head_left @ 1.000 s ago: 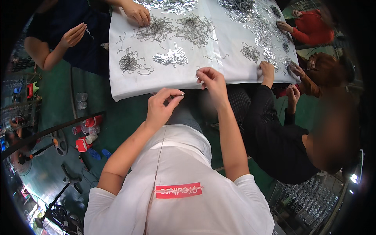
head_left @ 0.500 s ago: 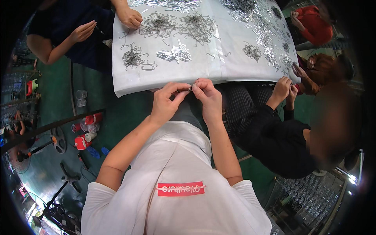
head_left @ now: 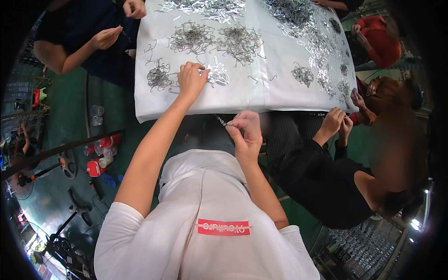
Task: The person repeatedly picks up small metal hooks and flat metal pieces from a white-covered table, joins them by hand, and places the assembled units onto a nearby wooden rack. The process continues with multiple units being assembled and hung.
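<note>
Hands have parted, freeing left hand (head_left: 190,79), grip unclear, to reach metal strips (head_left: 218,74) at three o'clock; right hand (head_left: 246,130) pinches chain-like metal piece (head_left: 221,121).

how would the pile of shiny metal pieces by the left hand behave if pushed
The metal pieces would probably scatter, since they lie loose and crisscrossed. Each looks small and thin, so likely light. Their smooth shine suggests they may slide easily over the white sheet.
</note>
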Motion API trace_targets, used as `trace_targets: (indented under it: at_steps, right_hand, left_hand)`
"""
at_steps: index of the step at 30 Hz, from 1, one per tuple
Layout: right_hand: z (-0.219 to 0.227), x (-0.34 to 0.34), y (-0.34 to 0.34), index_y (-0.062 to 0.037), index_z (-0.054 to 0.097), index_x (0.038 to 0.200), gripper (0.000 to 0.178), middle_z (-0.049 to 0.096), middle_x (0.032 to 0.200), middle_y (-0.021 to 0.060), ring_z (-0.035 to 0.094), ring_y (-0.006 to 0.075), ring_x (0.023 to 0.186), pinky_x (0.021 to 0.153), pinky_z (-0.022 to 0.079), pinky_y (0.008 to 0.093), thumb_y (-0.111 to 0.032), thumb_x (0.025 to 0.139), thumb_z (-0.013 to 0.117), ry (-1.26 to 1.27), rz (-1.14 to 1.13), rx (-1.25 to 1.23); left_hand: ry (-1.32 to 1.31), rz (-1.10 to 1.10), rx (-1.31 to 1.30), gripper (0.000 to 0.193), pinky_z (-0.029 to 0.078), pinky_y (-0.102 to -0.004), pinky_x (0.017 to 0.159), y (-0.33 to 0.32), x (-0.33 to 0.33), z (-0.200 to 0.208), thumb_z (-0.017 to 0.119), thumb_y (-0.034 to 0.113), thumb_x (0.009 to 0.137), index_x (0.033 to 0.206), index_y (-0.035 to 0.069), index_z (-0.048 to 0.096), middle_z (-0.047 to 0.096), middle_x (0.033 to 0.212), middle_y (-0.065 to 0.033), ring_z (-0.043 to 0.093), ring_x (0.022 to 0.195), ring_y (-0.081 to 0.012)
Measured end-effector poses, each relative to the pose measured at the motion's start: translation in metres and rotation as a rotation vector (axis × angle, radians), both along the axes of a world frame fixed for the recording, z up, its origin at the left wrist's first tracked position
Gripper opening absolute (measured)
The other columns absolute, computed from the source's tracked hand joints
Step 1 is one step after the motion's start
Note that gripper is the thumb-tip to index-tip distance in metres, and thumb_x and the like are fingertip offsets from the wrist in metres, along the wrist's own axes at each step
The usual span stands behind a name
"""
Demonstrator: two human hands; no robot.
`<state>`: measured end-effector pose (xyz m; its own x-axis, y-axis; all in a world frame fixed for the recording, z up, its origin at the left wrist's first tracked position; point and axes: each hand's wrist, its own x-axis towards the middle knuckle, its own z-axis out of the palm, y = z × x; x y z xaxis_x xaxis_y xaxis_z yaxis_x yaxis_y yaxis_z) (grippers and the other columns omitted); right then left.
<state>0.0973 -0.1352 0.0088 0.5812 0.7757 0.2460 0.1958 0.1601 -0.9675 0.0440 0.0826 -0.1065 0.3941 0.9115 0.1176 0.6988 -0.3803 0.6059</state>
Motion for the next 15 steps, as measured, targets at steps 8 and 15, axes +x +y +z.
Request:
trace_targets:
  at_steps: [8, 15]
  right_hand:
    - [0.002, 0.002, 0.005, -0.0004, 0.066, 0.086, 0.009, 0.051, 0.099, 0.0065, 0.056, 0.0142, 0.082, 0.068, 0.048, 0.0240, 0.004, 0.080, 0.070, 0.025, 0.031, -0.037]
    - [0.000, 0.009, 0.009, -0.0008, 0.066, 0.086, 0.009, 0.051, 0.098, 0.0062, 0.056, 0.0135, 0.081, 0.065, 0.047, 0.0234, 0.003, 0.079, 0.070, -0.013, 0.015, -0.104]
  left_hand:
    - [0.176, -0.079, -0.038, 0.017, 0.046, -0.0385, 0.081, 0.016, 0.014, -0.004, 0.072, 0.025, 0.079, 0.087, 0.009, 0.071, 0.065, 0.095, -0.0092, 0.058, 0.096, -0.0286]
    - [-0.534, -0.137, -0.462, 0.016, 0.051, -0.0281, 0.066, -0.037, -0.011, 0.055, 0.069, 0.011, 0.082, 0.096, 0.004, 0.071, 0.072, 0.084, -0.0067, 0.066, 0.072, -0.0152]
